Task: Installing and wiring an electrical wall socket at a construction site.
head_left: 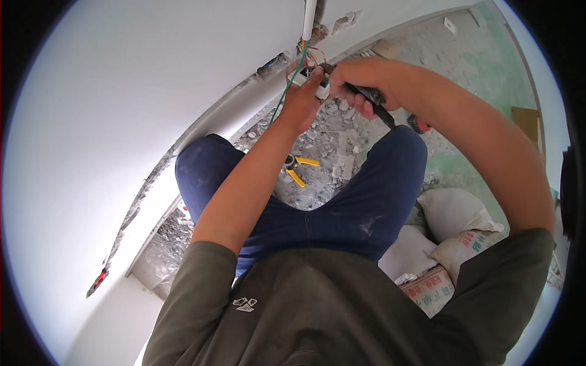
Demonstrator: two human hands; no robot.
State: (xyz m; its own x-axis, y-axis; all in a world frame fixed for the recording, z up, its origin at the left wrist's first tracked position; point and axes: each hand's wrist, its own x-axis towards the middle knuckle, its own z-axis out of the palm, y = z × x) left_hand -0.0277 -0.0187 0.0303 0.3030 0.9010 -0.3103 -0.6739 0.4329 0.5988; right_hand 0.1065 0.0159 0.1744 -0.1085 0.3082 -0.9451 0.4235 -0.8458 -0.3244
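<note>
White wall [122,91] all down the left, its chipped lower edge bending with the lens. Grey floor [452,161] past that edge, thick with rubble between the knees; widest room for moving toward the upper right, over dusty, greenish ground reaching to the opposite wall's foot. Legs [397,165] in blue trousers, spread apart, left knee near the chipped edge, so tighter on that side than on the right. Pale sacks [455,213] heaped beside the right thigh, taking up room there. Brown carton [526,125] at the far right edge of the floor.

Left hand [300,105] clamped on the fitting, thumb on top, fingers mostly hidden underneath. Right hand [360,100] just beside, curled firmly round the black tool; no telling whether in contact with the left.

White pipe [309,21] hanging down the wall, open end above the left hand. Black tool [384,115] slanting across the right palm, front end at the fitting, exact kind hard to tell. Yellow-handled tool [307,161] on the rubble between the knees, handles splayed. Red object [420,124] just beyond the right knee, partly hidden.

White fitting [323,91] in the left hand, near the wall's foot, below the pipe. Thin wires [304,51] from the pipe down toward the fitting, a green one passing left of it.
</note>
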